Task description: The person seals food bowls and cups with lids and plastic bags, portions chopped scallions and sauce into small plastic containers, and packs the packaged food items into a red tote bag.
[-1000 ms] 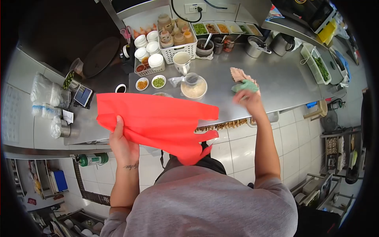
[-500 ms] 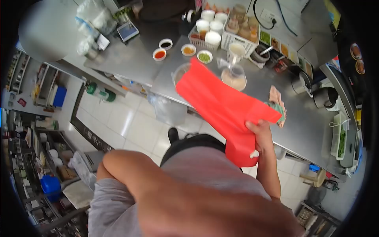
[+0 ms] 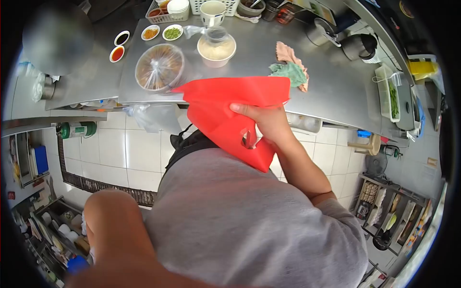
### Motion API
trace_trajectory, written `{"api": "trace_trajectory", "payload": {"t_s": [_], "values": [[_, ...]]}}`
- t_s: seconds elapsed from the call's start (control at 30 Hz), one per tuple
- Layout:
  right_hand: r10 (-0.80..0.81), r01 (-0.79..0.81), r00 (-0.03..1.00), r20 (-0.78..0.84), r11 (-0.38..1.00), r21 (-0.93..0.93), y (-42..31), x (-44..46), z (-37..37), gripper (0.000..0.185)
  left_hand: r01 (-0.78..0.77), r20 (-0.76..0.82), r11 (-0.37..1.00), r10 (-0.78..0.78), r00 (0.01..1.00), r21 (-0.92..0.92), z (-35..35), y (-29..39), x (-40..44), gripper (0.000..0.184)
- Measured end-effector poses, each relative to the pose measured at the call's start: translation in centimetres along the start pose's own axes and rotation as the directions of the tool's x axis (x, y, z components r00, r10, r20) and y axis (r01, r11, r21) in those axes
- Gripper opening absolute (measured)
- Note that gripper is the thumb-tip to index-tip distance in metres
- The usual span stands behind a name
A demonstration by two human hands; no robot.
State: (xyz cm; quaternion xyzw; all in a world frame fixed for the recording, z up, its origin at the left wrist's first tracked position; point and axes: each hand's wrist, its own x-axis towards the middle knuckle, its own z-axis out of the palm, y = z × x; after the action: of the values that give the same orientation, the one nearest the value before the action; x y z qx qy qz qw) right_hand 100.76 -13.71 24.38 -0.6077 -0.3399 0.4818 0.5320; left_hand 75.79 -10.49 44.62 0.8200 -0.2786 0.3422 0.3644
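My right hand (image 3: 266,117) is closed around a red bag (image 3: 225,105), thumb on top. The bag hangs partly folded between my belly and the counter edge, with a small opening low on its side. My left arm (image 3: 115,225) is bent, its elbow to the left and the forearm rising toward the camera; the left hand lies out of view. Just beyond the bag stand a round container under tied clear plastic (image 3: 160,67) and a pale tub (image 3: 216,50) of off-white contents, with a clear cup on it.
On the steel counter (image 3: 345,91) lie pink and green cloths (image 3: 290,67). Small bowls of black sauce (image 3: 122,38), red sauce (image 3: 116,54), chopped greens (image 3: 173,32) and an orange-brown food (image 3: 150,32) stand left. A mug (image 3: 212,13) is behind; a tray of greens (image 3: 388,93) sits right.
The view has shifted right and tilted down. My right hand still grips the bag, which now lies more bunched and closer to my body. My left forearm has swung down and left in view.
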Motion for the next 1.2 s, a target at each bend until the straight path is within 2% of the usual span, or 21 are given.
{"api": "trace_trajectory", "payload": {"t_s": [0.07,0.13,0.2,0.3,0.37,0.43,0.5,0.53,0.6,0.7,0.77,0.8,0.87,0.9,0.93,0.97,1.03,1.07,1.1,1.13,1.2], "values": [[0.085,-0.091,0.996,0.034,0.97,0.224,-2.0,-0.7,0.5,0.027,0.233,-0.112,0.972,-0.228,0.967,0.03,-0.2,-3.8,-2.5,0.047],[0.012,-0.027,0.999,0.042,0.924,0.382,-3.2,-0.8,1.5,0.026,0.661,-0.277,0.749,-0.646,0.711,-0.052,1.0,-9.5,-5.1,0.044],[0.021,-0.023,0.998,0.058,0.999,0.03,-4.4,-1.4,2.2,0.023,0.835,-0.248,0.439,-0.894,0.372,-0.332,4.9,-13.1,-6.5,0.039],[-0.159,0.147,0.985,0.072,0.978,0.146,-1.9,-0.5,2.6,0.021,0.874,-0.215,0.329,-0.94,0.266,-0.358,7.5,-15.5,-9.5,0.03],[-0.225,0.21,0.974,0.019,0.934,0.289,-1.8,0.3,2.4,0.022,0.608,-0.173,0.288,-0.955,0.242,-0.74,7.0,-16.3,-11.6,0.029],[-0.067,0.147,0.978,0.196,0.89,-0.432,-1.5,1.1,-1.9,0.009,0.779,-0.45,0.409,-0.874,0.185,-0.474,5.5,-16.2,-14.9,0.03],[-0.306,0.187,0.941,-0.147,0.829,-0.528,1.7,2.9,-6.0,0.013,0.943,-0.644,0.202,-0.765,-0.017,-0.265,2.3,-15.5,-21.0,0.033],[-0.319,0.202,0.937,-0.142,0.826,-0.526,1.1,3.0,-6.4,0.013,0.944,-0.654,0.21,-0.756,-0.009,-0.256,2.1,-14.8,-20.3,0.033],[-0.566,0.297,0.783,-0.259,0.705,-0.644,-1.0,3.4,-6.5,0.021,0.91,-0.701,0.061,-0.617,0.357,0.409,1.3,-12.9,-17.8,0.054],[-0.603,0.569,0.792,-0.092,0.785,-0.245,-3.4,2.7,-0.5,0.023,0.863,-0.381,0.374,-0.784,0.49,0.339,3.7,-10.7,-8.1,0.111],[-0.611,0.634,0.758,0.228,0.611,-0.473,-5.4,0.7,1.4,0.024,0.782,-0.394,0.428,-0.691,0.606,0.452,5.0,-11.1,-5.8,0.087],[-0.716,0.743,0.638,0.284,0.475,-0.471,-6.6,0.0,2.8,0.021,0.766,-0.383,0.282,-0.735,0.56,0.577,5.1,-12.5,-7.1,0.057],[-0.729,0.673,0.631,0.266,0.345,-0.654,-7.2,0.0,3.5,0.031,0.851,-0.412,0.149,-0.825,0.388,0.503,2.4,-11.3,-7.6,0.039],[-0.694,0.546,0.698,0.177,0.356,-0.758,-6.8,1.1,2.9,0.036,0.941,-0.399,0.311,-0.853,0.338,0.133,1.8,-10.2,-7.7,0.037],[-0.7,0.575,0.685,0.202,0.349,-0.74,-5.5,3.1,1.2,0.036,0.866,-0.35,0.426,-0.878,0.326,-0.263,1.5,-9.3,-7.8,0.036],[-0.747,0.562,0.657,0.1,0.397,-0.726,-3.7,5.9,-1.0,0.041,0.869,-0.368,0.422,-0.875,0.315,-0.257,2.1,-8.7,-8.2,0.036],[-0.781,0.557,0.624,0.011,0.435,-0.708,-4.7,6.7,-0.8,0.046,0.318,-0.289,0.365,-0.921,0.261,-0.875,3.6,-7.6,-8.8,0.035],[-0.458,0.422,0.882,-0.111,0.873,-0.245,-5.5,6.5,-1.1,0.049,0.313,-0.301,0.374,-0.918,0.256,-0.873,3.0,-7.1,-9.5,0.035],[-0.048,0.047,0.999,-0.003,0.957,0.285,-6.9,5.5,-0.4,0.052,0.836,-0.35,0.267,-0.932,0.097,-0.479,1.9,-6.4,-10.7,0.035],[-0.044,0.042,0.999,0.0,0.958,0.285,-8.0,3.6,1.2,0.052,0.995,-0.466,-0.053,-0.885,-0.008,0.082,0.7,-5.9,-12.0,0.037],[-0.107,-0.032,0.937,0.334,0.922,0.386,-9.4,-0.2,5.0,0.053,0.969,-0.587,-0.241,-0.794,-0.162,0.058,-2.1,-6.9,-17.4,0.049]]}}
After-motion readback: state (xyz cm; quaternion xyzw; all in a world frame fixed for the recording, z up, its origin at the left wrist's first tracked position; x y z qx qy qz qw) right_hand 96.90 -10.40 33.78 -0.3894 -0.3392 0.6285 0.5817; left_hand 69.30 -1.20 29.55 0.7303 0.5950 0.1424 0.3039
